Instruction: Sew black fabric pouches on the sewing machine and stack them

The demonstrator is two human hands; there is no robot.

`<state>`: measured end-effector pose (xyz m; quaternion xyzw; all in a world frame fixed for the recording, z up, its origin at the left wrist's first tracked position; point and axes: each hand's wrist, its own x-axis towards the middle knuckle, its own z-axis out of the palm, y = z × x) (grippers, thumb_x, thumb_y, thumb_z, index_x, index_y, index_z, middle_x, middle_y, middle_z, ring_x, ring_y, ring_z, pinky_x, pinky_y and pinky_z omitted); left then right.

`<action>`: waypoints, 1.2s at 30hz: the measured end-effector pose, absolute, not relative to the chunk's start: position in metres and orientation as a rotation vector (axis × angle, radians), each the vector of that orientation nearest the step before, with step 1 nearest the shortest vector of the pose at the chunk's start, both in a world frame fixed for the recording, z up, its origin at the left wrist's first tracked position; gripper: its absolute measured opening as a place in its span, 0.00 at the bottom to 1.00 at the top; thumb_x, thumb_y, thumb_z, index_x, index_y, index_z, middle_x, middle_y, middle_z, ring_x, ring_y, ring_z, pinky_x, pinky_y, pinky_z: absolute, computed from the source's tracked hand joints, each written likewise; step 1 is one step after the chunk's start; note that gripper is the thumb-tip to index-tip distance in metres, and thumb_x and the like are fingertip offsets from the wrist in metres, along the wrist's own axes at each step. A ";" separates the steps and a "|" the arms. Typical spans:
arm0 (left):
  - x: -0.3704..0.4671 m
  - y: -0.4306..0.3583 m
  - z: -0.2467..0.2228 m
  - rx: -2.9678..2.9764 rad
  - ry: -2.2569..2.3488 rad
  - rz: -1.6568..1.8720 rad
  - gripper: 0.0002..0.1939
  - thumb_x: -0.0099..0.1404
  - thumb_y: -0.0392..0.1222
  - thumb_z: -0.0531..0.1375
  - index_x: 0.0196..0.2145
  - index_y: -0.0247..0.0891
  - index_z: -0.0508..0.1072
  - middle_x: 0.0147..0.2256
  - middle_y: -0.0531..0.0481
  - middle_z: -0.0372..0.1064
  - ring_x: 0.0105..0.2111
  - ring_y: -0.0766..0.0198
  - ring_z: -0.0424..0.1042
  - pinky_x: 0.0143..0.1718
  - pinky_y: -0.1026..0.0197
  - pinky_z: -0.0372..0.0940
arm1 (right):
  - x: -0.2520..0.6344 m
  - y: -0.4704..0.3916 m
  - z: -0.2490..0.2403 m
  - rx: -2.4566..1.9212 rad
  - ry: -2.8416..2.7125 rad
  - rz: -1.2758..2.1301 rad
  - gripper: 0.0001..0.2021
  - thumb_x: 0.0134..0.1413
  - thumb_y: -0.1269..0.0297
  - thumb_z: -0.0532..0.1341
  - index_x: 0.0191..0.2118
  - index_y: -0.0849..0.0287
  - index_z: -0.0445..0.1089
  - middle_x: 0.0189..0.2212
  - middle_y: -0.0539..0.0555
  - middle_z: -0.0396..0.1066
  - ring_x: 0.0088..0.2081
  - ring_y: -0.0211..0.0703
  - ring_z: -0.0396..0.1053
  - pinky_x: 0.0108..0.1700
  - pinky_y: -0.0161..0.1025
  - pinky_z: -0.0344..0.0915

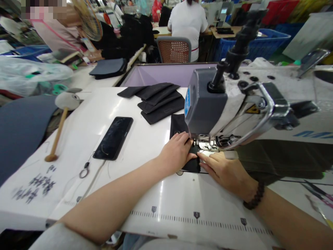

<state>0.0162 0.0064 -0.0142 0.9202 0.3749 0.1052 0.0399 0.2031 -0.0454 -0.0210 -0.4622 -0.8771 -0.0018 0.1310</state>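
Observation:
A black fabric piece (pixel 192 166) lies flat at the needle area of a sewing machine (pixel 205 100). My left hand (pixel 175 152) rests on its left part, palm down, with the fingers close together and the thumb stretched toward the presser foot. From the right, my right hand (pixel 223 170) touches the fabric's right edge with its fingertips, its fingers extended on the machine bed. The needle itself is too small to make out. Behind my left hand, several folded black fabric pieces (pixel 162 100) lie overlapping on the white table (pixel 140 187).
Left of my hands lie a black phone (pixel 113 139) with a ring strap and a wooden-handled tool (pixel 60 133). Scissors (pixel 318 192) lie at the far right. Beyond the table are a person in white (pixel 186 24), another person at the left, and blue baskets (pixel 267 41).

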 end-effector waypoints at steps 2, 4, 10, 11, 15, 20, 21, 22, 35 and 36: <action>0.016 0.006 -0.015 2.822 1.158 0.328 0.20 0.60 0.50 0.56 0.42 0.30 0.66 0.44 0.40 0.62 0.48 0.52 0.60 0.51 0.52 0.55 | 0.203 -0.045 -0.021 -1.356 -2.547 -0.014 0.14 0.57 0.62 0.52 0.44 0.58 0.69 0.31 0.54 0.73 0.31 0.40 0.69 0.28 0.34 0.59; 0.017 0.005 -0.015 2.822 1.159 0.331 0.20 0.60 0.50 0.56 0.42 0.30 0.66 0.43 0.40 0.62 0.47 0.52 0.60 0.51 0.52 0.55 | 0.203 -0.045 -0.022 -1.362 -2.545 -0.023 0.14 0.57 0.62 0.52 0.44 0.58 0.69 0.31 0.54 0.73 0.31 0.40 0.69 0.28 0.34 0.60; 0.019 0.005 -0.015 2.790 1.178 0.322 0.20 0.60 0.49 0.56 0.43 0.30 0.66 0.44 0.39 0.62 0.48 0.53 0.59 0.51 0.51 0.55 | 0.202 -0.043 -0.023 -1.324 -2.549 -0.008 0.15 0.58 0.62 0.50 0.44 0.60 0.69 0.32 0.56 0.73 0.32 0.41 0.69 0.31 0.35 0.62; 0.019 0.006 -0.015 2.786 1.180 0.322 0.20 0.60 0.49 0.56 0.43 0.30 0.66 0.44 0.39 0.62 0.48 0.53 0.59 0.51 0.51 0.55 | 0.202 -0.043 -0.023 -1.316 -2.551 -0.002 0.15 0.58 0.62 0.50 0.44 0.61 0.69 0.33 0.57 0.73 0.33 0.42 0.70 0.32 0.35 0.63; 0.019 0.006 -0.015 2.792 1.184 0.323 0.20 0.60 0.50 0.56 0.43 0.30 0.66 0.44 0.40 0.62 0.48 0.52 0.59 0.51 0.52 0.55 | 0.203 -0.044 -0.024 -1.313 -2.549 -0.001 0.15 0.58 0.62 0.50 0.44 0.61 0.69 0.33 0.58 0.73 0.35 0.43 0.70 0.36 0.37 0.64; 0.018 0.007 -0.014 2.805 1.187 0.315 0.19 0.60 0.50 0.56 0.41 0.30 0.67 0.43 0.40 0.62 0.47 0.52 0.60 0.50 0.53 0.55 | 0.203 -0.044 -0.026 -1.302 -2.555 0.006 0.16 0.59 0.62 0.49 0.46 0.62 0.68 0.33 0.58 0.73 0.35 0.43 0.70 0.38 0.38 0.64; 0.018 0.007 -0.014 2.809 1.188 0.313 0.19 0.60 0.50 0.56 0.41 0.30 0.67 0.43 0.41 0.62 0.47 0.52 0.60 0.50 0.53 0.55 | 0.203 -0.043 -0.026 -1.304 -2.557 0.004 0.16 0.59 0.62 0.49 0.46 0.62 0.68 0.33 0.58 0.73 0.35 0.43 0.69 0.38 0.38 0.63; 0.019 0.008 -0.014 2.812 1.192 0.313 0.19 0.60 0.50 0.56 0.40 0.30 0.68 0.43 0.41 0.62 0.47 0.52 0.60 0.50 0.53 0.55 | 0.203 -0.043 -0.026 -1.308 -2.559 0.002 0.16 0.59 0.62 0.49 0.46 0.62 0.68 0.33 0.58 0.73 0.35 0.43 0.69 0.38 0.38 0.63; -0.003 -0.005 0.003 2.825 0.646 0.179 0.16 0.59 0.48 0.58 0.37 0.32 0.72 0.39 0.46 0.66 0.36 0.60 0.64 0.39 0.59 0.63 | 0.215 -0.046 -0.011 -1.046 -2.641 0.241 0.14 0.59 0.65 0.48 0.36 0.62 0.70 0.22 0.52 0.67 0.26 0.36 0.64 0.30 0.34 0.57; -0.004 -0.005 0.005 2.813 0.623 0.163 0.17 0.57 0.49 0.59 0.37 0.31 0.72 0.39 0.45 0.65 0.36 0.59 0.64 0.39 0.58 0.62 | 0.215 -0.046 -0.009 -1.026 -2.647 0.249 0.14 0.59 0.65 0.48 0.36 0.62 0.70 0.22 0.52 0.67 0.26 0.36 0.63 0.29 0.34 0.56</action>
